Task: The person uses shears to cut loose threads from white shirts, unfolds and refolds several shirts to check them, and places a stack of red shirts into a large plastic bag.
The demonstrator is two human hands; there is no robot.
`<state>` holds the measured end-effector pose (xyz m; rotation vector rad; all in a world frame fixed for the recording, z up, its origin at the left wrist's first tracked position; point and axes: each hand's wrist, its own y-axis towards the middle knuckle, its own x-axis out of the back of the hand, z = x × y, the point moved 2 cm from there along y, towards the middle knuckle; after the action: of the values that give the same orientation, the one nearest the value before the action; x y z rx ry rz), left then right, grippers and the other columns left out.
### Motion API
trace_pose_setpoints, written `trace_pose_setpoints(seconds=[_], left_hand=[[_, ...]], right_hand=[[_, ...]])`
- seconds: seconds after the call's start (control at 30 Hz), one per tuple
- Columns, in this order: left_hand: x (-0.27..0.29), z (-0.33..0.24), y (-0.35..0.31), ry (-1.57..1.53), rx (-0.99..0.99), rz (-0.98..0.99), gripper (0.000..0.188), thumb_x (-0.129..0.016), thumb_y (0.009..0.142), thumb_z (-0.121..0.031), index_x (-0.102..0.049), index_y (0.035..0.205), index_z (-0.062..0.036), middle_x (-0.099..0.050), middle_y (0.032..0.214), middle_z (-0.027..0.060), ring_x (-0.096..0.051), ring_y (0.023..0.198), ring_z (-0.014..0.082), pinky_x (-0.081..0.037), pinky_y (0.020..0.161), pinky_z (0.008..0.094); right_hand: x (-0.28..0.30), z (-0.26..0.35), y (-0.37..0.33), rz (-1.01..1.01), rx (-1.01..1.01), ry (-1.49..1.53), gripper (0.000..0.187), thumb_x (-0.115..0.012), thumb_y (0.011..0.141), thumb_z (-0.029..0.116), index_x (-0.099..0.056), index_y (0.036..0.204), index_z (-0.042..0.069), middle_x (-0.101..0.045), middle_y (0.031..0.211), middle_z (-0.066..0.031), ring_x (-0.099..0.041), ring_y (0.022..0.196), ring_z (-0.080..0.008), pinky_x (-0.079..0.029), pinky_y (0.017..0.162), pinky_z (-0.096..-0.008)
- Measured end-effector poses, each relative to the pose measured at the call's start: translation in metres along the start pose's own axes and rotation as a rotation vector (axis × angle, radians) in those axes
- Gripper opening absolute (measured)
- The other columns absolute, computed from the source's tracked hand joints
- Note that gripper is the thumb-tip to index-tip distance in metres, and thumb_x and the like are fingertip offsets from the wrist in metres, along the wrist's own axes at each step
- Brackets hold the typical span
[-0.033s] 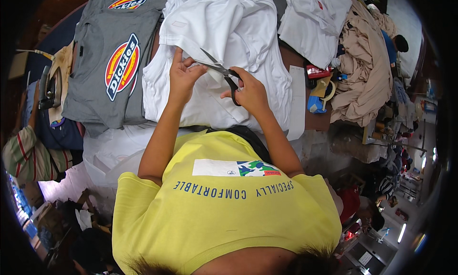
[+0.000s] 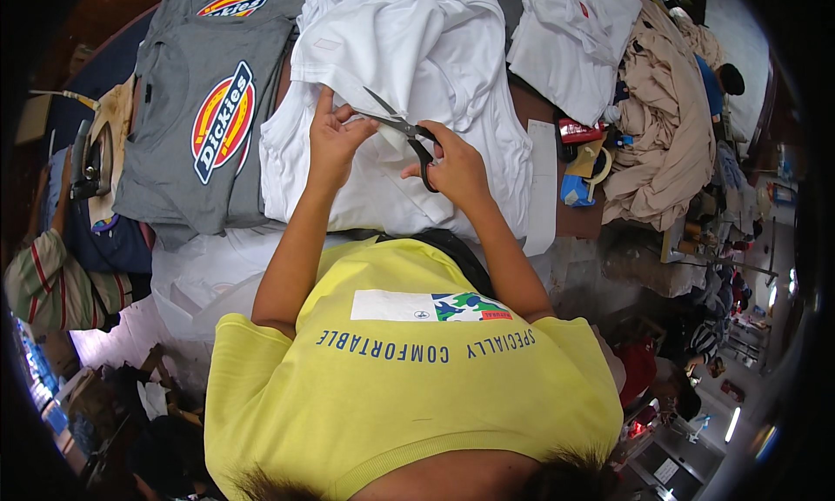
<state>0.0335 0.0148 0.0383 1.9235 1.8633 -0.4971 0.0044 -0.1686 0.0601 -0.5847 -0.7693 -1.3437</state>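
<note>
A white T-shirt (image 2: 409,83) lies bunched on the table in front of me. My left hand (image 2: 335,140) pinches a fold of its fabric near the middle. My right hand (image 2: 457,166) holds black-handled scissors (image 2: 396,123) by the finger loops. The metal blades are slightly apart and point up and left, their tips at the fabric just beside my left fingers. Both forearms reach up from my yellow shirt at the lower edge.
A stack of grey T-shirts (image 2: 209,127) with a coloured oval logo lies to the left. Folded white garments (image 2: 574,40) and a beige heap (image 2: 661,127) are at the right. An iron (image 2: 83,162) sits at far left, tape rolls (image 2: 583,166) at the right.
</note>
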Motion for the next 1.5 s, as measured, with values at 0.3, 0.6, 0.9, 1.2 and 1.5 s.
trace_pose_setpoints(seconds=[0.3, 0.6, 0.9, 1.2, 1.5], left_hand=[[0.001, 0.0, 0.003, 0.022, 0.014, -0.03, 0.084, -0.063, 0.072, 0.009, -0.012, 0.139, -0.0013, -0.056, 0.104, 0.0185, -0.062, 0.088, 0.0184, -0.05, 0.078, 0.0258], [0.017, -0.001, 0.015, 0.035, 0.007, -0.057, 0.092, -0.064, 0.071, 0.009, -0.002, 0.139, 0.0024, -0.056, 0.103, 0.0191, -0.062, 0.088, 0.0203, -0.05, 0.079, 0.0269], [0.018, 0.002, 0.014, 0.008, 0.031, -0.082, 0.089, -0.062, 0.071, 0.012, -0.008, 0.14, -0.0033, -0.056, 0.106, 0.0174, -0.062, 0.086, 0.0176, -0.05, 0.077, 0.0257], [0.022, -0.008, 0.022, -0.02, -0.008, -0.12, 0.09, -0.064, 0.072, 0.008, -0.003, 0.138, 0.0054, -0.058, 0.101, 0.017, -0.061, 0.088, 0.0179, -0.049, 0.079, 0.0265], [0.026, -0.005, 0.024, -0.015, -0.029, -0.09, 0.094, -0.064, 0.071, 0.009, 0.002, 0.139, 0.0045, -0.058, 0.101, 0.018, -0.063, 0.086, 0.0189, -0.049, 0.077, 0.0255]], right_hand=[[-0.004, -0.007, 0.001, 0.004, 0.0, 0.035, 0.052, -0.079, 0.057, 0.032, -0.057, 0.099, 0.01, -0.053, 0.056, -0.0064, -0.054, 0.049, -0.0233, -0.042, 0.048, -0.0315], [-0.007, -0.009, -0.001, -0.036, 0.039, -0.026, 0.06, -0.08, 0.054, 0.034, -0.056, 0.102, 0.01, -0.054, 0.059, -0.0061, -0.055, 0.052, -0.0221, -0.043, 0.051, -0.0313], [-0.001, 0.016, 0.021, 0.054, 0.007, -0.016, 0.065, -0.081, 0.05, 0.039, -0.055, 0.103, 0.011, -0.05, 0.058, -0.0051, -0.052, 0.052, -0.0209, -0.042, 0.051, -0.0318], [-0.01, -0.004, 0.012, 0.075, -0.071, 0.114, 0.058, -0.08, 0.055, 0.032, -0.057, 0.103, 0.009, -0.061, 0.064, -0.0076, -0.055, 0.049, -0.0187, -0.042, 0.049, -0.0287], [-0.003, 0.025, 0.03, 0.071, -0.016, -0.03, 0.065, -0.078, 0.051, 0.044, -0.056, 0.102, 0.01, -0.054, 0.063, -0.0067, -0.056, 0.057, -0.0229, -0.043, 0.053, -0.0344]])
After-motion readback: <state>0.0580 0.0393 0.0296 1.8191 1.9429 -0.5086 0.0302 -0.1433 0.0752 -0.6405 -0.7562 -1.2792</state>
